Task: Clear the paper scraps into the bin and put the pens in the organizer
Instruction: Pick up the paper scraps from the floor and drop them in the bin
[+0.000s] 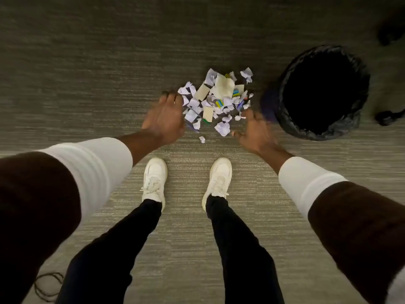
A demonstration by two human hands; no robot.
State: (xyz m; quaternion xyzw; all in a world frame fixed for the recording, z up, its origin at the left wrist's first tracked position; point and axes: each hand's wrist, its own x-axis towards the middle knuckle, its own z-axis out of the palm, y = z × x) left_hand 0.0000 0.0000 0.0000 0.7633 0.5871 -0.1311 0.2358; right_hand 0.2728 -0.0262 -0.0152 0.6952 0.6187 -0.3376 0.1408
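Note:
A heap of crumpled white and beige paper scraps (215, 99) lies on the grey carpet ahead of my feet, with blue, green and yellow bits mixed in. A pen (197, 115) shows at the heap's near left edge and a blue one (240, 104) at its right side. My left hand (164, 118) hovers at the heap's left edge, fingers apart, holding nothing. My right hand (255, 128) is at the near right edge, blurred, fingers spread and empty. The bin (324, 93), round and lined with a black bag, stands just right of the heap. No organizer is visible.
My white shoes (154, 179) stand on the carpet just behind the heap. Dark chair casters (385, 117) sit right of the bin, another dark shape is at the top right. A thin black cable (47, 286) lies at the bottom left.

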